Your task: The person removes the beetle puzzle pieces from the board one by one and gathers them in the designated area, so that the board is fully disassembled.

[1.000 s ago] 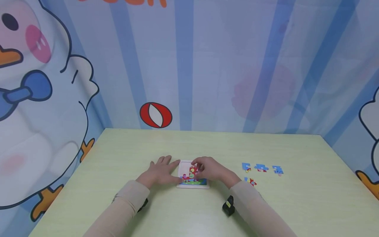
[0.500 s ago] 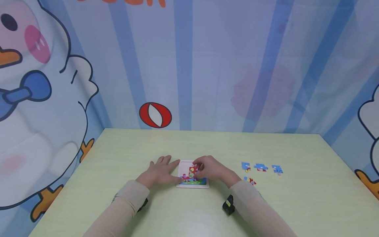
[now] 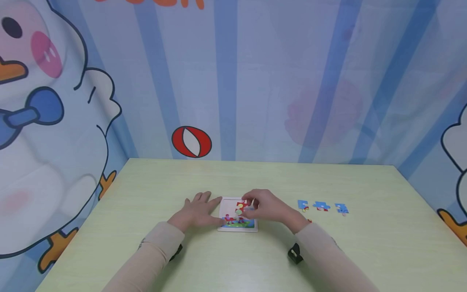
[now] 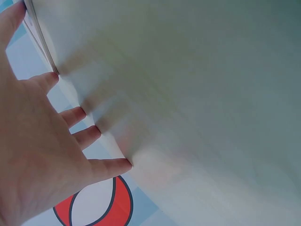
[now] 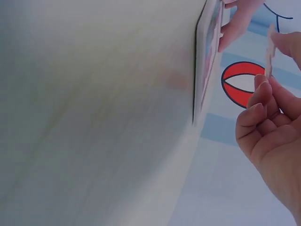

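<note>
A small jigsaw tray (image 3: 238, 230) with a pale rim lies mid-table. Along its near side sits a filled-in strip of the picture (image 3: 237, 222), with green, blue and small pink-red figures; the tray's upper part shows pale backing. My left hand (image 3: 197, 213) lies flat with fingers spread, its thumb and index finger at the tray's left edge. Over the tray's right half, my right hand (image 3: 268, 206) pinches a red and yellow jigsaw piece (image 3: 240, 206) between thumb and fingers. The right wrist view shows this piece (image 5: 269, 54) edge-on, lifted above the tray.
To the right of the tray lie loose blue jigsaw pieces: one at the left (image 3: 303, 205), a middle one (image 3: 322, 206) and a right one (image 3: 341, 208). Another piece (image 3: 309, 220) is mostly hidden by the right forearm. A printed cloth backdrop (image 3: 255, 101) rises behind the table.
My right hand has moved a little right and up, taking the red and yellow jigsaw piece with it. Its forearm now covers most of the nearest loose piece. The left hand stays put.
</note>
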A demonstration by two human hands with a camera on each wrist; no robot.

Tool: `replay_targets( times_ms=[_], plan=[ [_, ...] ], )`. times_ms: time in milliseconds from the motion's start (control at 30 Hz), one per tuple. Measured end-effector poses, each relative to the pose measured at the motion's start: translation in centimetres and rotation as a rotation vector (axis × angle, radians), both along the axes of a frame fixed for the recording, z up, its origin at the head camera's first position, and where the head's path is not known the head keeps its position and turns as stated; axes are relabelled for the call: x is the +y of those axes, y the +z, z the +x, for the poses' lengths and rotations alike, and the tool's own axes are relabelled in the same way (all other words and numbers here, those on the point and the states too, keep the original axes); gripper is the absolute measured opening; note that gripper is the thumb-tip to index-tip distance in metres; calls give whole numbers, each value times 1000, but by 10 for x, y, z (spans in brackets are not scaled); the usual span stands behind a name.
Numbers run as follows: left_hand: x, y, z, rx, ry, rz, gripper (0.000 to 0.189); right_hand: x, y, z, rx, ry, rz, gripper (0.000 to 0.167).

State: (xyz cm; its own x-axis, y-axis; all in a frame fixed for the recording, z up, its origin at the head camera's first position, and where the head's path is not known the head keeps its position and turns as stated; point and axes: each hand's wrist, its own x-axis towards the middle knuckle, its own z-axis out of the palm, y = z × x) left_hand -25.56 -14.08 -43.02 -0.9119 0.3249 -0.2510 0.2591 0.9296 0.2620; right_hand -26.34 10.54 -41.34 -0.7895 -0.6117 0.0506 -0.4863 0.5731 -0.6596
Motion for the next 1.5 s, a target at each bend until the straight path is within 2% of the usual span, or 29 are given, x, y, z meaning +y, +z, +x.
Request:
replay_targets(
  times_ms=[167,400,533,767,1200,1500],
  plan=[
    [0,-1,-1,11,-6,-4,81,20,7,11,45,20,-29,43],
    [0,0,0,0,4,6,82,56,13,27,144,-18,-9,38],
    [0,0,1,-3,1,4,81,82,11,33,176,-40,-8,36],
    [0,-1,1,-6,4,13,81,127,5,44,247,-31,-38,32],
    [-2,-3,0,-10,2,18,83,179,-2,60,149,-109,-24,39],
    [-3,0,2,-12,-2,24,82,195,-11,55,20,-156,7,45]
  ],
)
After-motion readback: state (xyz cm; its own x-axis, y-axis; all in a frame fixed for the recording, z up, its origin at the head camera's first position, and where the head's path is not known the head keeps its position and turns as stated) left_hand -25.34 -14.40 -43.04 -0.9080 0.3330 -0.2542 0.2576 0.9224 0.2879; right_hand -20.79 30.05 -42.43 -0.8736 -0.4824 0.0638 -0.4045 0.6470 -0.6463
